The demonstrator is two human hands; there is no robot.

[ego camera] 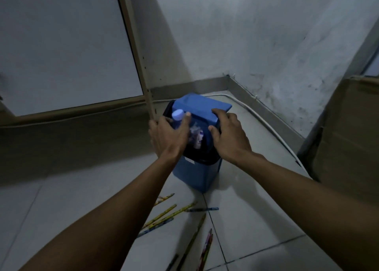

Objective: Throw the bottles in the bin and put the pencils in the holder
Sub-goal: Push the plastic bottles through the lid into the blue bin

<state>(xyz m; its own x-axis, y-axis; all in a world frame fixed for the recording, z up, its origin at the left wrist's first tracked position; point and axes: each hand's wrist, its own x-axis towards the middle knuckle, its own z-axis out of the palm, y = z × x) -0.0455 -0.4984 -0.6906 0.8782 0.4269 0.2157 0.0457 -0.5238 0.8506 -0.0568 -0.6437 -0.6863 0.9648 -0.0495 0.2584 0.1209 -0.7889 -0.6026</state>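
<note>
A blue bin (194,174) stands on the tiled floor near the room's corner. Its blue swing lid (202,106) is tilted open, and my right hand (227,135) holds the lid's near edge. My left hand (170,135) grips a clear bottle (194,133) with a pale cap and a purple label, held cap-up in the bin's dark opening. Several pencils (170,214) lie scattered on the floor in front of the bin, mostly yellow, with a blue one (202,209) to the right. No holder is in view.
A pale cabinet door (61,45) with a wooden frame stands at the left, close to the bin. A cardboard box (348,137) sits at the right. A white cable (266,125) runs along the skirting behind the bin.
</note>
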